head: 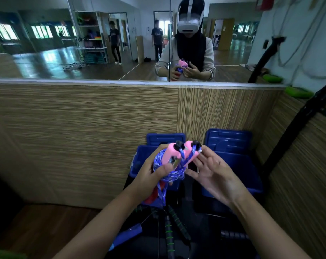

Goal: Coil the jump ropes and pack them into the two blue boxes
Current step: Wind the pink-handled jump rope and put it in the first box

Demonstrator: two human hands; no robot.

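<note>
Two bare forearms rising from 6 o'clock, left hand (pixel 151 172) and right hand (pixel 212 172) ungloved, no rings or watch, mirror at 12 o'clock showing white headset, dark headscarf, light grey long-sleeved top pushed up

rope bundle (pixel 169 165) above left box (pixel 139 165), beside right box (pixel 240 165)

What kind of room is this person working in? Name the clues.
Probably a dance or exercise studio: a wall mirror reflects a wide wooden floor, shelves hold gear, and the left hand grips a pink-handled jump rope.
</note>
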